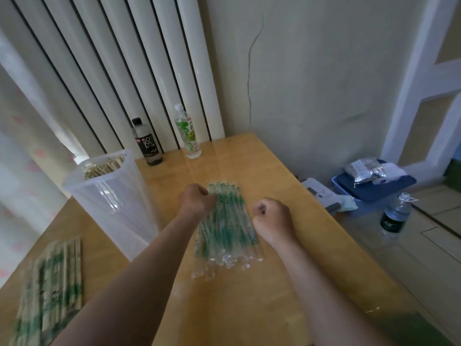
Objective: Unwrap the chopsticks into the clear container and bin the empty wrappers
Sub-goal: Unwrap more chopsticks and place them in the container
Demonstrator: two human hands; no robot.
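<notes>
- One wooden counter point(249, 308) fills the lower half of the frame, seen from above, with two bare forearms reaching in from the bottom edge
- One left hand point(197, 201) sits at the centre of the frame, knuckles up, touching the upper left corner of the wrapper pile; its fingers are hidden under the hand, so I cannot tell whether they grip anything
- One right hand point(272, 218), just right of centre, is curled into a fist just beside the right edge of the pile, with nothing visible in it
- One pile of empty wrappers point(227, 236), clear plastic with green print, lies flat at the centre between the hands; they overlap too much to count
- One tall clear container point(112, 208) stands left of centre, with a bundle of bare chopsticks point(104, 166) upright inside, too many to count
- One stack of wrapped chopsticks point(50, 290) lies at the lower left, blurred
- Two bottles stand at the far edge of the counter: one dark bottle point(147, 143) and one green-labelled bottle point(187, 132)
- One water bottle point(396, 216) stands on the floor at right, near one blue box point(389, 188) with a silver packet point(364, 171) on top
- One white radiator point(124, 58) fills the upper left
</notes>
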